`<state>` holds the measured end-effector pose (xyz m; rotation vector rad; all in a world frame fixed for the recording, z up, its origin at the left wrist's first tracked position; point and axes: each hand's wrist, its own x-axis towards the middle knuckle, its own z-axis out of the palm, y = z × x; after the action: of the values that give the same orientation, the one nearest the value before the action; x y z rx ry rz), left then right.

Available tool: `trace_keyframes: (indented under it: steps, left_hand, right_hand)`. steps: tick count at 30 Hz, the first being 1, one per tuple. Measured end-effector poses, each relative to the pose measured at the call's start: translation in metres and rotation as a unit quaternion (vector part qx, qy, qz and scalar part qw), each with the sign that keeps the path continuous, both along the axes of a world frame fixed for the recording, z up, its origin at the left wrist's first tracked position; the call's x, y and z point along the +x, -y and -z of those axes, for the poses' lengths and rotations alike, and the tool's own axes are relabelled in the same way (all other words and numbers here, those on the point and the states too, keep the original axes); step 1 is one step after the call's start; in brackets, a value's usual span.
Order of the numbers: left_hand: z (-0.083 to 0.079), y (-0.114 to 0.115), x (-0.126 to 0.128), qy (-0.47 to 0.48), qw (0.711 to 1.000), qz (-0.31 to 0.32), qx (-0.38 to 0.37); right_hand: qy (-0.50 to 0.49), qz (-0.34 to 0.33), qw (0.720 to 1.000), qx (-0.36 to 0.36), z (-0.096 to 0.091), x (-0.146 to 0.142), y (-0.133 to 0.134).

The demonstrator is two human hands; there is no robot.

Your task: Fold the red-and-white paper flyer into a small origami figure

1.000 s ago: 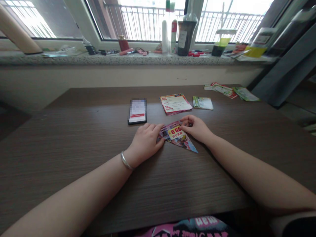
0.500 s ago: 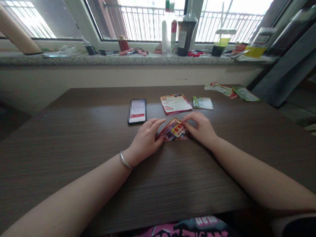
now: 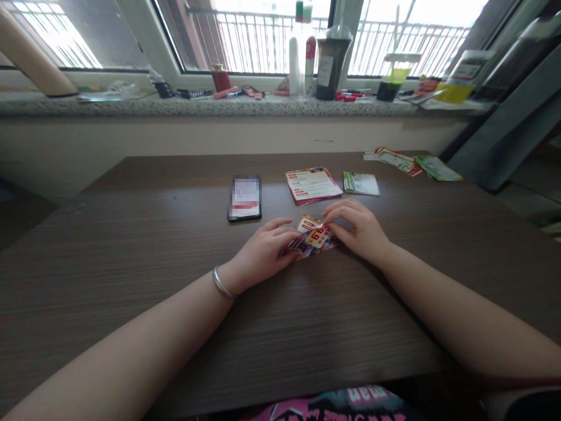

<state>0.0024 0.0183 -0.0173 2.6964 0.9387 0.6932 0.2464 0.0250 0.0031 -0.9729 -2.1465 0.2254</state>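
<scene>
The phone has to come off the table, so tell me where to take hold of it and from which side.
Take the phone by its two long edges, coming down from above. It lies flat, screen up, with bare table along both long sides, so the grip has room. The left hand, on the folded flyer, is nearest.

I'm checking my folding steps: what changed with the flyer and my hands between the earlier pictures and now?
The flyer lost its long tip toward the person: folded in, it is now a small bundle. The right hand pinches its top right; the left hand still holds its left edge. The phone, leaflet stack and table stayed put.
</scene>
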Motion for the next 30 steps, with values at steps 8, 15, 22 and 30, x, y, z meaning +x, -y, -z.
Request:
trace_keyframes:
  steps: [8, 15, 22, 30]
  left_hand:
    - [-0.005, -0.006, -0.011, -0.088, 0.995, 0.025, -0.033]
    - [0.000, -0.012, -0.015, -0.078, 0.995, -0.042, -0.034]
    - [0.004, -0.007, -0.011, -0.110, 0.993, -0.041, 0.029]
    - [0.005, -0.003, -0.010, -0.159, 0.986, -0.014, 0.053]
  right_hand:
    - [-0.029, -0.039, 0.997, -0.066, 0.000, 0.007, -0.004]
    - [0.038, -0.126, 0.984, -0.124, -0.007, 0.018, -0.008]
    - [0.140, -0.139, 0.962, -0.187, -0.002, 0.023, -0.011]
    - [0.187, -0.163, 0.957, -0.151, 0.007, 0.021, -0.018]
